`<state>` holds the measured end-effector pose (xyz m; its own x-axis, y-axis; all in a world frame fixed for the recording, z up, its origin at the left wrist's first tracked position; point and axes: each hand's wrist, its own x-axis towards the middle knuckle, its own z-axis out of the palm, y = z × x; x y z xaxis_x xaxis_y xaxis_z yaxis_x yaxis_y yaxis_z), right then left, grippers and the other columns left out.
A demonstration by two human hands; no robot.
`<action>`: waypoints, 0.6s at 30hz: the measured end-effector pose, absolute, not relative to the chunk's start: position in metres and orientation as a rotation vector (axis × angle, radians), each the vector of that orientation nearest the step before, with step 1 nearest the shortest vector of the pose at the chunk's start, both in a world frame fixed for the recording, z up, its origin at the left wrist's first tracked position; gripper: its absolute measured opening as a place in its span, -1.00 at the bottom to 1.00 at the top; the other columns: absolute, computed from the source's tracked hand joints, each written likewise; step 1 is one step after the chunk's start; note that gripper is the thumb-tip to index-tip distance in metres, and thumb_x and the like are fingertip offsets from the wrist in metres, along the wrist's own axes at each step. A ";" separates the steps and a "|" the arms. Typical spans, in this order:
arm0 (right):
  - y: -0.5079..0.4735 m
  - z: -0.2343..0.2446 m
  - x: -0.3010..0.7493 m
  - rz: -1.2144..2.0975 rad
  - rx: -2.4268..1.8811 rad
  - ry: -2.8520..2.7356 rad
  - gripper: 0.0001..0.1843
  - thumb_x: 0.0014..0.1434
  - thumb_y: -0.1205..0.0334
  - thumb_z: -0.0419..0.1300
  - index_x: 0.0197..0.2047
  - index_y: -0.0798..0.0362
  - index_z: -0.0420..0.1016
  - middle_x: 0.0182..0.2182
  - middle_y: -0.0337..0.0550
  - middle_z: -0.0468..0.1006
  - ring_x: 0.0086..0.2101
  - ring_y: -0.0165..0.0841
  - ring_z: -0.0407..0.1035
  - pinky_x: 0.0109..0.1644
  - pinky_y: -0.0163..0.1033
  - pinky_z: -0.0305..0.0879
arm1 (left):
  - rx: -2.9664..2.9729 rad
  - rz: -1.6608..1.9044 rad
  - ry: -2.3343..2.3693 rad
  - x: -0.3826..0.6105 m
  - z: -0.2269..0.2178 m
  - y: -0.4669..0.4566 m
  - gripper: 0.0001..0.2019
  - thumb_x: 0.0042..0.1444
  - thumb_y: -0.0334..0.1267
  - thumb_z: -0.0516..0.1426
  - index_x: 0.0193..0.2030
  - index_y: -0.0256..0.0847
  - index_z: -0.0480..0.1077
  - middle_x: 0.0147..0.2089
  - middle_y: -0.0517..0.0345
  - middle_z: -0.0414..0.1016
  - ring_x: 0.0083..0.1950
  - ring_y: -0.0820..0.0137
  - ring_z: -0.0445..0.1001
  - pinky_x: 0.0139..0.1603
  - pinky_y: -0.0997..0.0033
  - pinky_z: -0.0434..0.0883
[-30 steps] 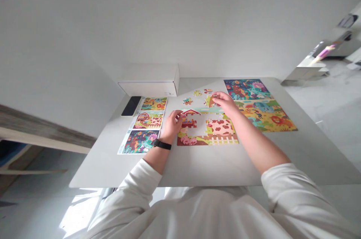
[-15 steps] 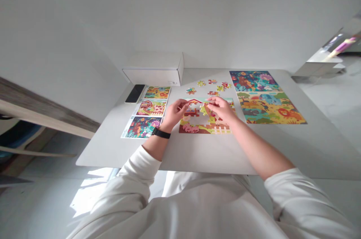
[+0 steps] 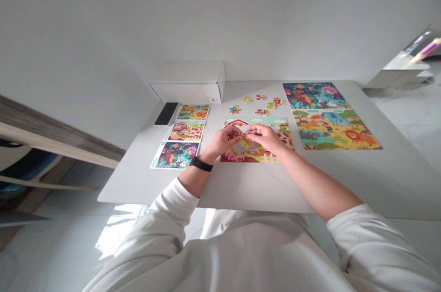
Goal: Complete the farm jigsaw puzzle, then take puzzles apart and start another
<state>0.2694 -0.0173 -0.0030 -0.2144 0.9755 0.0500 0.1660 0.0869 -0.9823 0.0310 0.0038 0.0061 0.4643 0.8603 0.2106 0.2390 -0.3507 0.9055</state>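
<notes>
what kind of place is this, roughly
Probably a room in a home, though a small office is possible: a pale table by a plain wall, with a farm jigsaw puzzle and a phone on it.

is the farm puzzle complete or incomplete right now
Incomplete: grey tabletop shows through inside the farm puzzle, and loose pieces lie beyond its far edge.

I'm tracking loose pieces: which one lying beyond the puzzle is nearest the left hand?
The leftmost piece, patterned partly in teal, is nearest the left hand; the other pieces beyond the puzzle lie farther right.
</notes>
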 end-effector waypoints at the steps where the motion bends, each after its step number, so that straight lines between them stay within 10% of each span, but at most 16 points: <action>1: -0.018 -0.003 0.269 1.215 -1.179 -1.534 -0.60 0.16 -0.06 0.47 -0.02 -0.03 0.69 -0.18 -0.09 0.75 -0.14 -0.19 0.62 0.01 -0.08 0.52 | 1.834 0.891 0.941 0.031 0.006 0.004 -0.54 0.22 0.18 0.35 -0.08 -0.22 0.55 -0.25 0.10 0.61 -0.32 0.43 0.49 -0.27 0.45 0.44; 18: -0.027 0.009 0.273 0.561 -1.036 -2.015 -0.75 0.29 0.20 0.33 0.05 -0.10 0.62 0.09 -0.01 0.63 0.08 -0.08 0.54 0.10 0.06 0.54 | 1.746 0.903 1.052 0.019 0.008 0.011 -0.72 0.21 -0.06 0.31 -0.10 -0.24 0.58 -0.34 0.17 0.51 -0.36 0.45 0.39 -0.36 0.48 0.34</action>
